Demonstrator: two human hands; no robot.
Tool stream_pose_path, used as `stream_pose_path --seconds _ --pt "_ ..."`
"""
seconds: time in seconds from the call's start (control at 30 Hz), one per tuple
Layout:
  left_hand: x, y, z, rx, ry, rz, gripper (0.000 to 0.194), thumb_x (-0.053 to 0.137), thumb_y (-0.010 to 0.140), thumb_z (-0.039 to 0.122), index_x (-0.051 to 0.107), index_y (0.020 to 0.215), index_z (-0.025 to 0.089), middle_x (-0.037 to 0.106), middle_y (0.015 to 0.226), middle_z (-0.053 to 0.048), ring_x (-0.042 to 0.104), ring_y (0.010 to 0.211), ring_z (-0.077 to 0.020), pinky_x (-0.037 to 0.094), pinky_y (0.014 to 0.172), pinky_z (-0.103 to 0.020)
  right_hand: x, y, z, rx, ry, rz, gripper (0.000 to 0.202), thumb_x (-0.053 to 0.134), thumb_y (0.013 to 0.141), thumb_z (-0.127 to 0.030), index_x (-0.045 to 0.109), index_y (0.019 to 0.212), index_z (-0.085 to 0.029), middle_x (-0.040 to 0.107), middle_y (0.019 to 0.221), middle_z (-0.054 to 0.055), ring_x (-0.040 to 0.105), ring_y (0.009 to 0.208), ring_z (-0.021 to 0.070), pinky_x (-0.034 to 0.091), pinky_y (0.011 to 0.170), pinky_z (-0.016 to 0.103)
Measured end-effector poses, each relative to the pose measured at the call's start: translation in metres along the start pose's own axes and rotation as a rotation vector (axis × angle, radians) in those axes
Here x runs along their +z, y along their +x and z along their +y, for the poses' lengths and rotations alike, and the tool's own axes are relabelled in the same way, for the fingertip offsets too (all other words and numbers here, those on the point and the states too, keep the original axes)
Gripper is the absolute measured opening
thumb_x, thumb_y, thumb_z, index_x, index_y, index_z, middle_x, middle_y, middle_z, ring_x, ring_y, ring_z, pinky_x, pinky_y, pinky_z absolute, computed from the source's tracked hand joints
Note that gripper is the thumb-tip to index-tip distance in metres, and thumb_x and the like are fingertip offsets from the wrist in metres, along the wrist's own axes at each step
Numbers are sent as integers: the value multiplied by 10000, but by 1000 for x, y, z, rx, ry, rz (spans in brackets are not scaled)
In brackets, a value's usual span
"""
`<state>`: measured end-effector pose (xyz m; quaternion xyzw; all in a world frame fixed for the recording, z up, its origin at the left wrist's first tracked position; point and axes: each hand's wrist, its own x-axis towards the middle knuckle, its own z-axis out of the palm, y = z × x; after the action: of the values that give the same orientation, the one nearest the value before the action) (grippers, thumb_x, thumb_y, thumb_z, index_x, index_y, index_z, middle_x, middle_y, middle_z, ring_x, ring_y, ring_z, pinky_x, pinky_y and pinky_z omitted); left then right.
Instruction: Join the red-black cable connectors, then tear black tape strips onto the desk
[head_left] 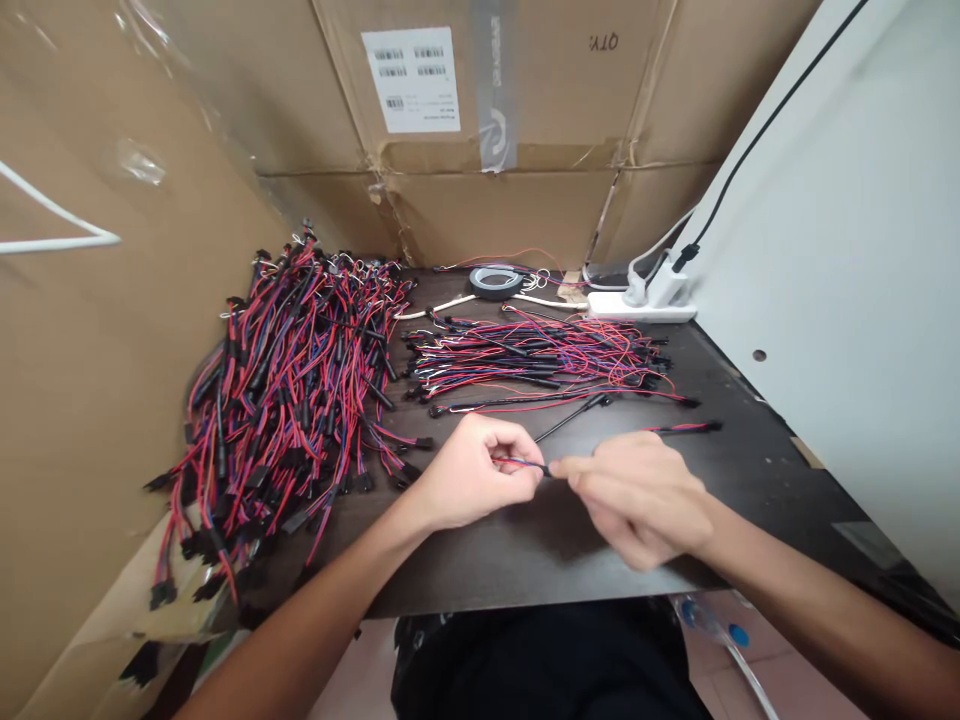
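Note:
My left hand is closed around a thin wire harness with red and blue wires, just above the table. Beside it, my right hand is slightly blurred and has its fingertips pinched at a short black section of the same harness. A black cable end with a connector runs out behind my hands; whether it belongs to the held harness is hidden. Farther right, another red wire piece with a black end lies behind my right hand.
A large heap of red, blue and black wire harnesses fills the left side. Behind my hands lies a flatter bundle. A roll of black tape and a white power strip sit at the back, before a cardboard box.

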<state>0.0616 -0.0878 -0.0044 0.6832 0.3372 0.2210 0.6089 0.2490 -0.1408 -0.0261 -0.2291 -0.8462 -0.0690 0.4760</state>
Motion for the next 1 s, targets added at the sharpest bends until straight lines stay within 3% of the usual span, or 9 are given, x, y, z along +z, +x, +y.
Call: stream_pose_path --seconds 0.07,0.17,0.3,0.43,0.57,0.7,0.83,1.0 --pt "-1 -1 0 94 65 28 85 563 633 159 614 595 103 471 519 38 352 469 -44 284 439 -145 1 2 -3 195 -1 8 171 484 831 -39 593 920 -137 664 712 58 582 588 129 384 506 246" --pt "-4 -1 -1 275 214 70 106 557 678 109 637 609 105 524 539 23 387 476 -48 291 441 -144 3 4 -4 307 -64 -91 86 538 894 -142 615 858 -136 637 693 37 578 604 118 351 511 242" --pt "-9 -1 -7 578 490 105 141 557 770 66 658 685 113 519 555 25 417 495 -59 313 477 -175 3 2 -1 266 -142 -232 217 466 969 -196 641 866 -122 550 612 -4 475 511 91 273 484 256" --pt "-13 -2 -14 842 832 81 198 501 889 97 636 746 113 509 601 11 445 533 -89 309 493 -234 1 2 3 128 -228 -298 266 419 956 -115 626 790 -118 463 551 -24 342 455 105 223 461 282" --pt "-12 -5 -10 899 1105 46 304 410 956 133 578 703 132 482 613 12 429 513 -102 294 475 -270 -2 7 3 22 -270 -315 272 430 905 -57 599 701 -118 400 528 -22 255 459 122 184 468 306" --pt "-7 -9 -3 933 1197 17 331 388 959 112 526 660 145 454 598 16 388 495 -111 265 473 -297 -8 7 -8 108 -213 -375 304 424 911 -61 538 640 -139 403 550 -13 291 488 122 182 491 313" --pt "-4 -18 -3 865 1241 -69 317 354 969 93 523 706 147 472 631 7 407 526 -127 278 490 -300 -10 1 -23 221 -250 -497 316 350 954 -87 544 712 -143 441 603 3 336 513 133 170 495 317" --pt "-1 -32 -7 772 1248 -135 321 298 948 58 498 720 162 468 629 1 410 516 -142 286 485 -298 -6 -4 -30 110 -245 -536 345 312 948 -58 540 704 -145 441 610 19 329 526 151 163 505 337"
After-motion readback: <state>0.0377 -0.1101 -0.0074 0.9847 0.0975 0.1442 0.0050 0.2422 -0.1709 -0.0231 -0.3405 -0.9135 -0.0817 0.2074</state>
